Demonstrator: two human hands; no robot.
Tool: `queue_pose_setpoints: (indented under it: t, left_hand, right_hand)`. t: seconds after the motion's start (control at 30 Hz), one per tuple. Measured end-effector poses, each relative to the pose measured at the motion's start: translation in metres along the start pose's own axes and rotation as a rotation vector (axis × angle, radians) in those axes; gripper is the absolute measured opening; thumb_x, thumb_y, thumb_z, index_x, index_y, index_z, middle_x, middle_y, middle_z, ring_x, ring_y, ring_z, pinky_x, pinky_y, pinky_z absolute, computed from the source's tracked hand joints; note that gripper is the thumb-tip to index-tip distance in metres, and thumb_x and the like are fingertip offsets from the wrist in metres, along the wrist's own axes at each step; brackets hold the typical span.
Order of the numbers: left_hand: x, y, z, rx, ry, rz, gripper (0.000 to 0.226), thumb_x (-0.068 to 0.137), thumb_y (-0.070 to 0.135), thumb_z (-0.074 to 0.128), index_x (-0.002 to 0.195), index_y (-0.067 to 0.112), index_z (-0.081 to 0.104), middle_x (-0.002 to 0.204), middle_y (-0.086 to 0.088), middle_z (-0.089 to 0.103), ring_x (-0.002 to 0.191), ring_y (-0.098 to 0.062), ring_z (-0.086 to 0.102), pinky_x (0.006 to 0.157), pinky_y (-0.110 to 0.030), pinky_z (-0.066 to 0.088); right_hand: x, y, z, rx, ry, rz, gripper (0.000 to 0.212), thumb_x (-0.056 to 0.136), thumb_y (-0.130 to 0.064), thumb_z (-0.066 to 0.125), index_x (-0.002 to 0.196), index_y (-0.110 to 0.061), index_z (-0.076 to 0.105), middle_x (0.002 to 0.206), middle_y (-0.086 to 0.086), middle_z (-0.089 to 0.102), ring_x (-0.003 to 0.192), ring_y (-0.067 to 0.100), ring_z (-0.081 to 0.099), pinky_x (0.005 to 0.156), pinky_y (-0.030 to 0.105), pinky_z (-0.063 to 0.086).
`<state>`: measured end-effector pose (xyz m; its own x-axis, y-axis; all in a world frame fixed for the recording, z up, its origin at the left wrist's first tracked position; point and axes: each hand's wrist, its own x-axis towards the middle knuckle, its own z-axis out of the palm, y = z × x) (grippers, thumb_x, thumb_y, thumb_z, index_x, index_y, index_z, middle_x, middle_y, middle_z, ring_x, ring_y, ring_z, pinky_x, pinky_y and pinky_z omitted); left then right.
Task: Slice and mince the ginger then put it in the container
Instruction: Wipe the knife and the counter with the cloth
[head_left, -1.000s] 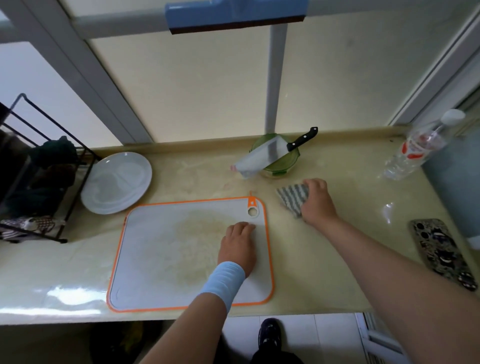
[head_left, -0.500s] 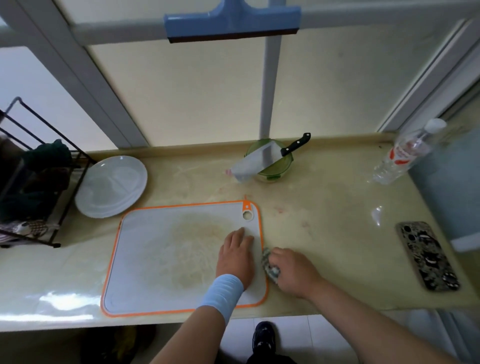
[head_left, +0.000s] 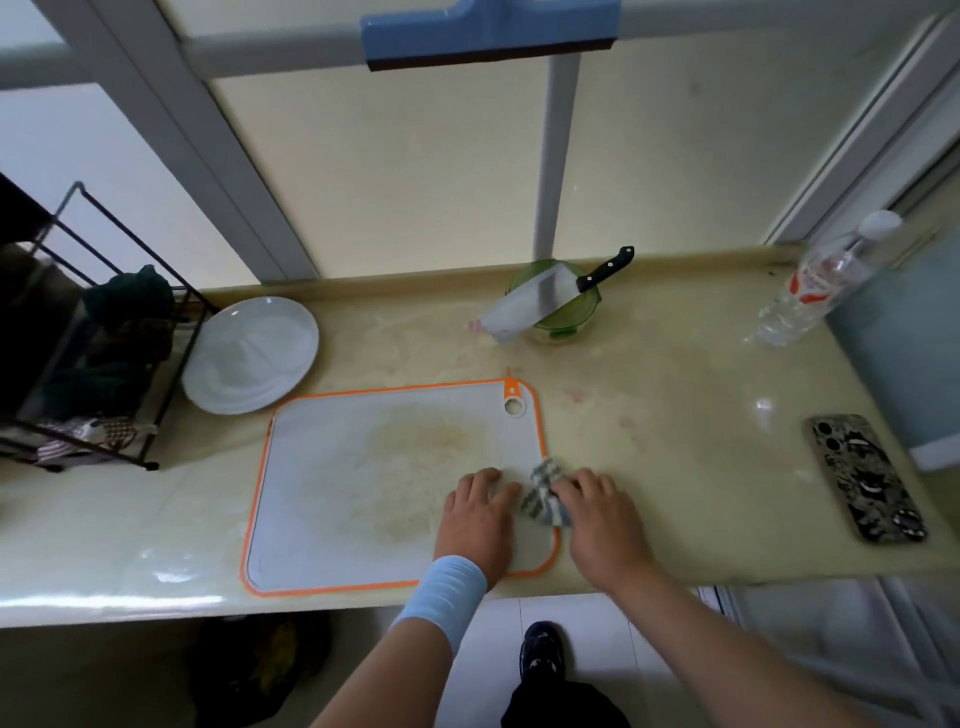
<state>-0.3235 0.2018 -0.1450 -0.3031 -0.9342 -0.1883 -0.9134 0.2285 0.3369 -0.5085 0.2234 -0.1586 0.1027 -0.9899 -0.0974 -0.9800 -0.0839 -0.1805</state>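
Ginger: no piece showing, only a yellowish smear on the cutting board (head_left: 337, 467); the green container (head_left: 579, 312) by the desk's back edge is hiding its contents. To steady the board, the left grip (head_left: 475, 519) is pressing flat, straight-fingered and empty, while the right grip (head_left: 597, 514), curled round the cloth (head_left: 543, 496), is apparently wiping it.

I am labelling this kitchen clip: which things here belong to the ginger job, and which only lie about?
Job: cutting board, cleaver across the green bowl, striped cloth in the right hand, left hand on the board.
Lying about: white plate, water bottle, phone, wire rack.
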Motion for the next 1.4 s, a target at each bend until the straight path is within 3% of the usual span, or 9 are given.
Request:
queue_pose_setpoints:
  t: [0.17, 0.3, 0.43, 0.67, 0.8, 1.03, 1.13, 1.3, 1.4]
  left_hand:
    - [-0.033, -0.021, 0.0, -0.011, 0.002, 0.095, 0.046, 0.07, 0.019, 0.064, 0.115, 0.028, 0.063, 0.121, -0.004, 0.059, 0.107, -0.029, 0.055, 0.085, -0.038, 0.051]
    - [-0.064, -0.051, -0.008, -0.091, -0.024, 0.118, 0.059, 0.074, 0.006, 0.057, 0.131, 0.021, 0.056, 0.13, -0.004, 0.053, 0.115, -0.029, 0.049, 0.097, -0.037, 0.045]
    - [-0.097, -0.102, -0.021, -0.143, 0.038, 0.091, 0.058, 0.078, 0.004, 0.05, 0.134, 0.021, 0.055, 0.128, 0.0, 0.053, 0.115, -0.026, 0.048, 0.097, -0.034, 0.044]
    - [-0.136, -0.206, -0.052, -0.223, 0.065, -0.015, 0.062, 0.078, 0.003, 0.059, 0.137, 0.019, 0.051, 0.131, -0.001, 0.052, 0.12, -0.023, 0.046, 0.103, -0.025, 0.036]
    - [-0.153, -0.262, -0.077, -0.308, 0.045, -0.139, 0.064, 0.081, 0.002, 0.053, 0.141, 0.024, 0.045, 0.136, 0.001, 0.047, 0.127, -0.02, 0.042, 0.105, -0.03, 0.038]
    - [-0.17, -0.335, -0.112, -0.441, 0.134, -0.317, 0.047, 0.088, 0.012, 0.057, 0.134, 0.021, 0.053, 0.128, -0.001, 0.055, 0.121, -0.021, 0.052, 0.101, -0.03, 0.041]
    - [-0.168, -0.363, -0.129, -0.46, 0.251, -0.414, 0.047, 0.089, 0.002, 0.048, 0.133, 0.017, 0.055, 0.127, -0.003, 0.055, 0.119, -0.022, 0.053, 0.104, -0.031, 0.041]
    - [-0.142, -0.38, -0.138, -0.405, 0.413, -0.377, 0.048, 0.09, -0.007, 0.04, 0.13, 0.014, 0.058, 0.126, -0.006, 0.057, 0.118, -0.024, 0.053, 0.101, -0.033, 0.043]
    - [-0.115, -0.375, -0.139, -0.37, 0.4, -0.268, 0.047, 0.09, -0.004, 0.044, 0.13, 0.016, 0.058, 0.129, -0.004, 0.056, 0.119, -0.023, 0.052, 0.097, -0.034, 0.046]
  right_hand:
    - [-0.045, -0.067, 0.017, 0.031, 0.028, 0.441, 0.032, 0.068, 0.001, 0.067, 0.095, -0.01, 0.055, 0.091, 0.016, 0.053, 0.074, 0.034, 0.052, 0.058, 0.041, 0.048]
    - [-0.049, -0.133, 0.023, 0.333, 0.105, 0.791, 0.035, 0.08, 0.007, 0.054, 0.111, -0.003, 0.045, 0.114, 0.023, 0.045, 0.095, 0.043, 0.053, 0.074, 0.044, 0.05]
    - [-0.046, -0.194, 0.025, 0.477, 0.089, 0.905, 0.034, 0.091, 0.002, 0.04, 0.124, -0.005, 0.036, 0.127, 0.02, 0.033, 0.108, 0.041, 0.045, 0.08, 0.042, 0.045]
    - [-0.027, -0.332, 0.041, 0.612, 0.046, 0.83, 0.031, 0.096, -0.001, 0.028, 0.126, -0.004, 0.038, 0.128, 0.021, 0.036, 0.11, 0.041, 0.049, 0.086, 0.041, 0.043]
    - [-0.022, -0.387, 0.051, 0.591, 0.065, 0.816, 0.037, 0.09, 0.004, 0.037, 0.126, -0.007, 0.039, 0.125, 0.02, 0.036, 0.106, 0.042, 0.052, 0.083, 0.042, 0.047]
    - [-0.008, -0.49, 0.058, 0.522, -0.121, 0.35, 0.026, 0.102, -0.021, 0.041, 0.123, -0.008, 0.047, 0.124, 0.015, 0.057, 0.105, 0.027, 0.057, 0.078, 0.027, 0.039]
    - [0.023, -0.497, 0.054, 0.526, -0.272, 0.121, 0.044, 0.09, -0.011, 0.052, 0.133, -0.013, 0.047, 0.134, 0.013, 0.045, 0.122, 0.03, 0.049, 0.101, 0.03, 0.038]
    - [0.099, -0.453, 0.02, 0.653, 0.031, 0.008, 0.045, 0.074, 0.001, 0.046, 0.113, -0.01, 0.066, 0.113, 0.01, 0.058, 0.106, 0.029, 0.056, 0.089, 0.024, 0.04]
    - [0.151, -0.427, 0.011, 0.543, -0.048, -0.125, 0.05, 0.079, 0.002, 0.047, 0.126, -0.005, 0.062, 0.126, 0.016, 0.061, 0.116, 0.031, 0.056, 0.097, 0.02, 0.034]
